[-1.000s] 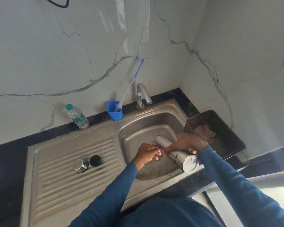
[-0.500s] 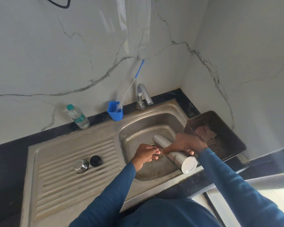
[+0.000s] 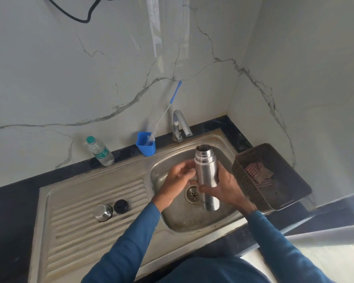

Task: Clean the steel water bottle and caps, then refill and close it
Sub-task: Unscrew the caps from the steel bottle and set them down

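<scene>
Step in hand: rinsing the steel bottle, body stage, both caps off. Bottle is held in the air over the sink basin, near upright, open mouth up, base above the drain, mouth just in front of the tap. No stream is visible from the tap.

Right hand holds the bottle at mid-body, thumb across the front, fingers wrapped behind. Left hand lies at the bottle's left side, fingers loosely bent, tips touching the wall; grip or mere steadying, cannot tell.

Steel cap and black inner cap sit side by side on the drainboard, well apart from both hands.

Judgement: the caps are yet to be refitted and the refill is not done. The next move likely calls for freeing the left hand to open the tap, or to fetch the bottle brush standing in the blue cup, while the right hand keeps the mouth up.

Change from half a second ago: the bottle then lay tipped, base toward the camera, mouth down into the basin; it is now swung mouth-up and raised. Left hand was then near the mouth end, now at mid-body. Caps unmoved.
</scene>
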A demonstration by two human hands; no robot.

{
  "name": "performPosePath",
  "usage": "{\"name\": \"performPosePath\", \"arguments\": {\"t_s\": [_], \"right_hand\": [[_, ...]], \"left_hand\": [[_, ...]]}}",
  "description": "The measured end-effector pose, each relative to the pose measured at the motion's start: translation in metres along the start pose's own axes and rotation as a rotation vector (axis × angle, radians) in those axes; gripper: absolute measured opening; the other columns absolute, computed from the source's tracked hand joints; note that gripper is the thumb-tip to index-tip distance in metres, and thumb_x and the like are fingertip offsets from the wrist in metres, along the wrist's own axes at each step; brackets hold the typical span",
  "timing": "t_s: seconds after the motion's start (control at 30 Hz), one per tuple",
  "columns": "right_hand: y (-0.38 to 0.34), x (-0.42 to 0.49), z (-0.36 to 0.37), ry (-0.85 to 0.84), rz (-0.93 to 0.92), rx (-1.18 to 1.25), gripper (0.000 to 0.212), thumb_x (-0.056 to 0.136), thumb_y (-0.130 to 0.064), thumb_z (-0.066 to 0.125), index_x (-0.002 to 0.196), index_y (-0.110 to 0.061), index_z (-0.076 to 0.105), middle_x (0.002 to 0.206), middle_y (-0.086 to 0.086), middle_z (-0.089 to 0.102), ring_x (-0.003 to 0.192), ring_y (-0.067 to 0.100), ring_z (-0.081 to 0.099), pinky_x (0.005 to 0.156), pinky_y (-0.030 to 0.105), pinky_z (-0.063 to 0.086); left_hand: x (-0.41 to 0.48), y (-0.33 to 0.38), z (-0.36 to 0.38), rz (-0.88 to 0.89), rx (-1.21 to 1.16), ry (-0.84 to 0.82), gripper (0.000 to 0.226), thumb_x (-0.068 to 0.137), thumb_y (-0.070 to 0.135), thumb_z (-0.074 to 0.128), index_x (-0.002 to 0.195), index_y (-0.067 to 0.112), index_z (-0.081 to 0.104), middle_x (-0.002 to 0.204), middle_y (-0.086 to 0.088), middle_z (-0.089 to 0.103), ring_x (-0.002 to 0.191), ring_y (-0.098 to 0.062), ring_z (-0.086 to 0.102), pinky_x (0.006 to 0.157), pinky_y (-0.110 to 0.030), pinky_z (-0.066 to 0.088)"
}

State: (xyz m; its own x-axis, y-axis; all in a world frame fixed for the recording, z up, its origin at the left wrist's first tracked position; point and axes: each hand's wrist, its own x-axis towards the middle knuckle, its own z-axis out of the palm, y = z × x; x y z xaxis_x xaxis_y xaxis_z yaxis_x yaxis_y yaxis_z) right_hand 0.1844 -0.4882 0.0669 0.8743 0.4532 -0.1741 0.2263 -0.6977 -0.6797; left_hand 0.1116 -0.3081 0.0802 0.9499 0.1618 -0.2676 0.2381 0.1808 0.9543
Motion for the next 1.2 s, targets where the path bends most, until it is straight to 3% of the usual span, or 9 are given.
{"name": "performPosePath", "arguments": {"t_s": [0.17,0.27,0.37,0.47,0.7,0.8,0.97,1.07,1.2], "right_hand": [[-0.047,0.015,-0.027,0.238,-0.160,0.171,0.071,0.070,-0.043,0.096,0.123,-0.024,0.053,0.094,-0.018,0.062,0.073,-0.003,0.060,0.062,0.011,0.043],[-0.057,0.018,-0.025,0.340,-0.198,0.242,0.065,0.068,-0.038,0.097,0.118,-0.024,0.059,0.097,-0.018,0.067,0.080,-0.004,0.065,0.066,0.010,0.048],[-0.045,0.015,-0.001,0.277,-0.146,0.260,0.067,0.065,-0.034,0.097,0.119,-0.025,0.060,0.097,-0.019,0.070,0.084,-0.006,0.068,0.072,0.015,0.056],[-0.027,0.008,0.021,0.149,-0.073,0.220,0.072,0.060,-0.035,0.098,0.120,-0.022,0.062,0.099,-0.014,0.073,0.085,0.002,0.071,0.079,0.037,0.062],[-0.026,0.003,0.029,0.133,-0.084,0.240,0.072,0.061,-0.028,0.100,0.121,-0.027,0.060,0.101,-0.014,0.072,0.090,0.012,0.073,0.079,0.031,0.059],[-0.027,0.004,0.032,0.140,-0.078,0.238,0.069,0.061,-0.029,0.100,0.117,-0.029,0.060,0.096,-0.018,0.071,0.084,0.005,0.070,0.073,0.019,0.053],[-0.026,0.023,0.041,-0.018,0.065,0.270,0.075,0.057,-0.055,0.096,0.115,-0.020,0.064,0.096,-0.006,0.074,0.085,0.014,0.072,0.071,0.031,0.060],[-0.040,0.030,0.040,-0.231,0.237,0.625,0.069,0.074,-0.049,0.092,0.126,-0.012,0.065,0.106,0.006,0.078,0.092,0.022,0.078,0.073,0.039,0.067],[-0.049,0.037,0.058,-0.576,0.791,1.381,0.063,0.083,-0.048,0.078,0.127,-0.004,0.067,0.104,0.016,0.074,0.080,0.032,0.077,0.053,0.041,0.064]], "left_hand": [[0.001,0.065,-0.007,0.292,0.133,0.032,0.032,0.102,0.002,0.064,0.123,0.026,0.069,0.121,0.004,0.076,0.115,-0.012,0.071,0.094,-0.026,0.058],[0.002,0.071,-0.010,0.426,0.232,0.093,0.035,0.099,-0.001,0.067,0.127,0.020,0.070,0.123,0.005,0.076,0.119,-0.012,0.070,0.101,-0.025,0.054],[0.002,0.033,-0.015,0.350,0.284,0.172,0.033,0.097,0.004,0.069,0.128,0.015,0.070,0.123,0.003,0.076,0.119,-0.016,0.070,0.106,-0.041,0.056],[-0.007,-0.002,-0.019,0.237,0.327,0.186,0.034,0.094,0.021,0.067,0.128,0.022,0.071,0.121,0.003,0.076,0.117,-0.020,0.071,0.100,-0.058,0.058],[-0.010,-0.007,-0.025,0.228,0.323,0.213,0.031,0.095,0.002,0.071,0.123,0.016,0.073,0.117,0.005,0.077,0.115,-0.014,0.072,0.095,-0.043,0.063],[-0.013,-0.006,-0.028,0.259,0.341,0.226,0.031,0.095,0.003,0.073,0.122,0.018,0.073,0.116,0.008,0.077,0.115,-0.010,0.071,0.091,-0.022,0.058],[-0.020,-0.019,-0.053,0.102,0.398,0.217,0.021,0.102,0.018,0.068,0.122,0.019,0.075,0.120,0.013,0.075,0.114,-0.003,0.069,0.095,-0.028,0.054],[-0.033,-0.018,-0.073,0.002,0.243,0.203,0.029,0.107,0.033,0.060,0.123,0.014,0.076,0.123,0.004,0.077,0.117,-0.014,0.071,0.099,-0.037,0.057],[-0.045,-0.006,-0.089,-0.060,0.065,0.180,0.036,0.111,0.033,0.052,0.127,0.009,0.073,0.122,-0.004,0.078,0.114,-0.019,0.072,0.096,-0.035,0.058]]}}
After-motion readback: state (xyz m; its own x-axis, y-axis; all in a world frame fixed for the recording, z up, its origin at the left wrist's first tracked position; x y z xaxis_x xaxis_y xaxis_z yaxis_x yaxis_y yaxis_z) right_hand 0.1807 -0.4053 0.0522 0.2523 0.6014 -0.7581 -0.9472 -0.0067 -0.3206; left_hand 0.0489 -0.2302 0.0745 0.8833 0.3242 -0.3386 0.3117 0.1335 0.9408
